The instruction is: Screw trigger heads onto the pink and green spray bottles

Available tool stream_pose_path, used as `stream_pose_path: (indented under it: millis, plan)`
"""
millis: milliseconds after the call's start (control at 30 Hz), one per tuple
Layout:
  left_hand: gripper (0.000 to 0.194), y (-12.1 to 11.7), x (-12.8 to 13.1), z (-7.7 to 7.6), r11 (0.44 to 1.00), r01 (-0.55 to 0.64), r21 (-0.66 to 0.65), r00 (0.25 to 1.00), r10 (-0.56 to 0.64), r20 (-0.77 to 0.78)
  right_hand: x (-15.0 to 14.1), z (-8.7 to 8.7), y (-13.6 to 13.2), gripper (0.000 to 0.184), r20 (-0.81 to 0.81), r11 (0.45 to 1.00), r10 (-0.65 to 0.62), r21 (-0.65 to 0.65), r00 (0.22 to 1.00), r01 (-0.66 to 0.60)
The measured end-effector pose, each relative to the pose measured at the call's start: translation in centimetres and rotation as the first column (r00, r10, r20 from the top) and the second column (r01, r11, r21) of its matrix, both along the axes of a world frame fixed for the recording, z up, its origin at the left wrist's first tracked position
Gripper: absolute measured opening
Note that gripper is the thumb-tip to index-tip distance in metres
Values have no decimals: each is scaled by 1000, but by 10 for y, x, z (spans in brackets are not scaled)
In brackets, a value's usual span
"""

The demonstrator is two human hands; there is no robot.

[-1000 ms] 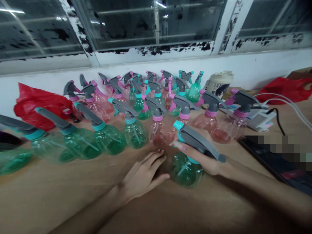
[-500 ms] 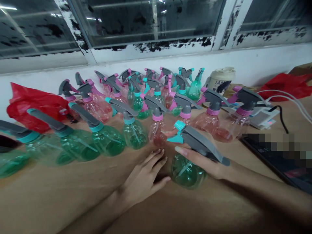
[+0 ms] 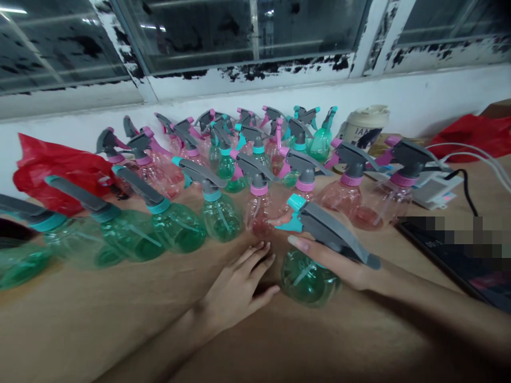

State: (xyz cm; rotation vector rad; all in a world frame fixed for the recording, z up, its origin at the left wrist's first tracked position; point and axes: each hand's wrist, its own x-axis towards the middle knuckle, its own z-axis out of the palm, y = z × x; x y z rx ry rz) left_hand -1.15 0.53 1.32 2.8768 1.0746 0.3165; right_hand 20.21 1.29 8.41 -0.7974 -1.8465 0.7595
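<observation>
Far from the tan desk's (image 3: pixel 151 303) back edge, our right hand (image 3: pixel 339 264) is gripping a transparent green plastic spray bottle (image 3: pixel 304 290) holding a pale tube (image 3: pixel 305 275). Our left hand (image 3: pixel 231 292) is lying spread beside it.

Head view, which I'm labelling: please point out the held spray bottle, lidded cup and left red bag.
Held spray bottle (image 3: pixel 306 280): head view, on its green body.
Lidded cup (image 3: pixel 362 131): head view, on its printed side.
Left red bag (image 3: pixel 56 174): head view, on its crumpled front.
</observation>
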Motion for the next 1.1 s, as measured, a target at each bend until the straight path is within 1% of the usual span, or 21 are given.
stream_pose_path:
  millis: [133,233,300,400,567,733,867,967,1100]
  plan:
    - [52,0,-1,0,1000,4,0,1000,-4,-4,0,3,-1,11,-16,1000,-1,-12,1000,1]
    - [53,-1,-2,1,1000,3,-6,1000,-3,-11,0,5,-2,4,21,1000,1,8,1000,-1]
    - [55,-1,-2,2,1000,6,-10,1000,-6,-13,0,6,-2,8,57,1000,1,20,998,-2]
    - [60,0,-2,3,1000,15,-17,1000,-16,-18,0,4,-1,12,80,999,-33,26,996,31]
    - [62,0,-2,6,999,26,-32,999,-27,-29,1,1,0,7,34,1000,11,13,999,-12]
    - [60,1,-3,6,999,28,-43,999,-29,-21,0,0,-1,18,10,1000,0,1,1000,0]
    - [60,1,-4,5,998,27,-63,1000,-27,-2,0,-1,-1,21,-32,1000,25,1,999,-25]
    - [59,1,-5,4,998,23,-61,1000,-23,2,1,-1,0,24,-27,999,41,-24,999,-41]
    - [59,0,-4,6,997,22,-75,1000,-21,8,1,-1,0,26,-24,999,32,-19,999,-32]
